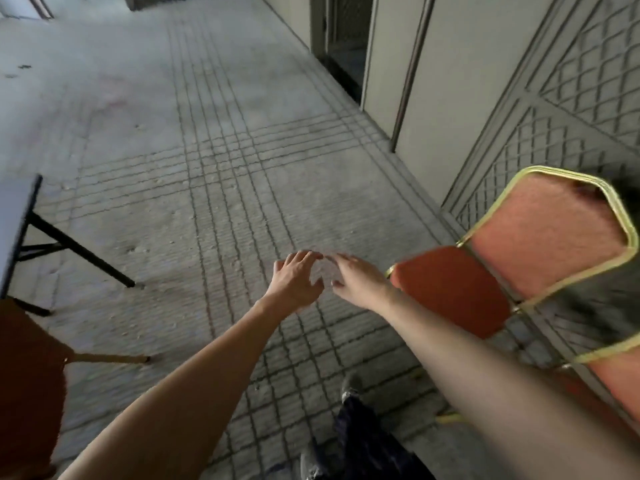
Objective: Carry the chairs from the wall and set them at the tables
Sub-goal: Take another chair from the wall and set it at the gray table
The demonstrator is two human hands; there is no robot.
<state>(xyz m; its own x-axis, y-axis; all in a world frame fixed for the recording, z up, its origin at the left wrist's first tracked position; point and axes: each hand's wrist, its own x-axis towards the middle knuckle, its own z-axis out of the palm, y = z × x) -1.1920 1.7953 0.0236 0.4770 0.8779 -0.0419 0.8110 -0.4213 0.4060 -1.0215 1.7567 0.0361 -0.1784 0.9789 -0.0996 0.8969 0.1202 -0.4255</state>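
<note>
Red chair point(450, 289) beside the wall point(457, 98); left hand point(298, 282), right hand point(358, 282) loosely spread.

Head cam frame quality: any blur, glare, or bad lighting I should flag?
Head view: dim, flat light, no glare; floor grid in the centre reads sharp; motion smear at the right edge over the back of the red chair; fingertips of left hand and right hand blurred; wall lines lean from the wide lens.

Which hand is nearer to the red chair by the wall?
Right. The right hand hovers just left of the front seat edge of the red chair, not touching it. The left hand is farther left, beyond the right hand.
</note>
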